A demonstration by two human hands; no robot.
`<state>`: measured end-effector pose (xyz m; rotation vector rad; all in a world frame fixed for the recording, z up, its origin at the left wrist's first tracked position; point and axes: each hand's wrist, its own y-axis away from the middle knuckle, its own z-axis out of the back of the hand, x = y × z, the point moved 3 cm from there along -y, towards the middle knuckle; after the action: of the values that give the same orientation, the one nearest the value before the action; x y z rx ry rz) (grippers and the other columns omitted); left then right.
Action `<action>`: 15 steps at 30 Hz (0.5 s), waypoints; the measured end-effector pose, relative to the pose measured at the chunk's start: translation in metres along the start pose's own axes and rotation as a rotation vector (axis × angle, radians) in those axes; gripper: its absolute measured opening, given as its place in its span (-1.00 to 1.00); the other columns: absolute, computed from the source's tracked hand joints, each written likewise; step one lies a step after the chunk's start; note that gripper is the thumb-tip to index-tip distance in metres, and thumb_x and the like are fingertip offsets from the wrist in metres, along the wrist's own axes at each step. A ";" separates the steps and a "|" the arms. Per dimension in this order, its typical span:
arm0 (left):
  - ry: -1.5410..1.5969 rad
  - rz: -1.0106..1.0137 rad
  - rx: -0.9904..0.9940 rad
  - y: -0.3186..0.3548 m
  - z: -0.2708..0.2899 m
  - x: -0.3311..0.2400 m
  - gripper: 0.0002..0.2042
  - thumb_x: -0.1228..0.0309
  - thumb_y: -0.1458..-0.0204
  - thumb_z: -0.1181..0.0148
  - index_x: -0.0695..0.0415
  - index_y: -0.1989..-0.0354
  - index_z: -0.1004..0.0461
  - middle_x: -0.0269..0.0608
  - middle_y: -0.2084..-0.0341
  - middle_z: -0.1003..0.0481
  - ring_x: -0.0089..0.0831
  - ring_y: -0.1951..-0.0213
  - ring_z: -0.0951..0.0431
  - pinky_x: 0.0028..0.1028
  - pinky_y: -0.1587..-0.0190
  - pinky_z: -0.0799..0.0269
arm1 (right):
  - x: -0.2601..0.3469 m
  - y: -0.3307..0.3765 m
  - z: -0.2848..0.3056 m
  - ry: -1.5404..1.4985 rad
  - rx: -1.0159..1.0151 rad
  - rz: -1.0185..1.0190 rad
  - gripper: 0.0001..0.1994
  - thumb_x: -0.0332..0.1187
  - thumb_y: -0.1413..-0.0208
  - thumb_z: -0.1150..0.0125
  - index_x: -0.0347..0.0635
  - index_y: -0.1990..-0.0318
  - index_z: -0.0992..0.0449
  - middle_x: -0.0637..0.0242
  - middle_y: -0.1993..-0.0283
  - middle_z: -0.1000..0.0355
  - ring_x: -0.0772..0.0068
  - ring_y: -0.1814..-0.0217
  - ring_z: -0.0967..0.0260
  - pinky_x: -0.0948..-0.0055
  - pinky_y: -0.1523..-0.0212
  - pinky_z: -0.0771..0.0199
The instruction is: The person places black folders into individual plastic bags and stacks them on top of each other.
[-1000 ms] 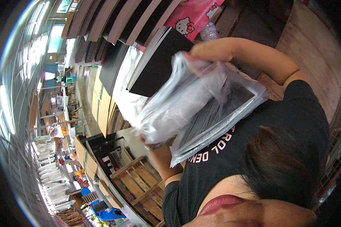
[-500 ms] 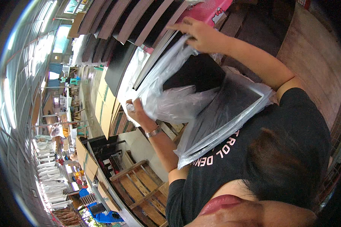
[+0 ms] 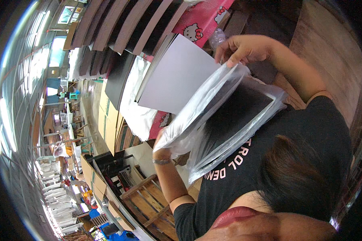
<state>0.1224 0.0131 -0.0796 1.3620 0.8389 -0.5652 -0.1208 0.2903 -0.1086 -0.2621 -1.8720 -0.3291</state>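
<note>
My left hand [image 3: 162, 147], with a bracelet at its wrist, grips the near-left end of a clear plastic bag [image 3: 195, 106]; film covers part of its fingers. At the other end of the bag's edge, my right hand [image 3: 245, 51] pinches the film between thumb and fingers. The bag is stretched between both hands, close to my chest. A black panel [image 3: 237, 110] shows through the film, against my black shirt; I cannot tell whether it lies inside the bag. Just beyond the bag lies a white-topped stack of thin boards [image 3: 179, 74], apart from both hands.
A pink cartoon-print cover [image 3: 203, 24] lies under the boards. Stacks of dark boards [image 3: 124, 26] stand at the far side. White plastic [image 3: 138, 114] lies beside the white-topped stack. Cardboard boxes [image 3: 107, 116] and a wooden pallet [image 3: 149, 201] are to the left.
Both hands have drawn the plastic bag toward my chest, off the boards, and its edge is pulled straighter. The white top of the stack now shows. My right hand has closed on the film.
</note>
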 end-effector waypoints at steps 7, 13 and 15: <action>-0.203 0.016 -0.191 -0.085 0.017 0.121 -0.74 0.53 0.10 -0.16 0.30 0.19 -0.40 -0.22 0.34 -0.43 -0.48 0.30 -0.42 -0.48 0.23 -0.32 | -0.257 -0.037 0.125 0.203 -0.122 -0.197 -0.73 -0.44 0.13 -0.22 -0.26 0.20 -0.49 0.22 0.31 -0.48 0.29 0.31 -0.42 0.29 0.21 -0.40; 0.041 -0.441 -0.845 -0.033 0.074 0.135 -0.69 0.54 0.10 -0.18 0.27 0.12 -0.36 -0.21 0.27 -0.41 -0.45 0.22 -0.40 -0.44 0.13 -0.31 | -0.113 -0.039 0.059 0.342 -0.154 -0.121 -0.64 -0.19 -0.07 -0.12 -0.33 0.12 -0.47 0.14 0.16 -0.46 0.36 0.06 -0.37 0.38 0.09 -0.33; 0.222 -0.593 -0.893 -0.010 0.086 0.115 -0.67 0.55 0.10 -0.18 0.26 0.10 -0.35 -0.20 0.24 -0.40 -0.44 0.19 -0.39 -0.42 0.10 -0.31 | -0.095 -0.043 0.042 0.171 0.169 -0.146 -0.57 -0.12 -0.11 -0.08 -0.32 0.03 -0.43 0.12 0.06 -0.42 0.36 0.01 -0.34 0.39 0.00 -0.28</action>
<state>0.1999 -0.0598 -0.1772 0.3445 1.4696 -0.3972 -0.1421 0.2635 -0.2153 0.0174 -1.7410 -0.2815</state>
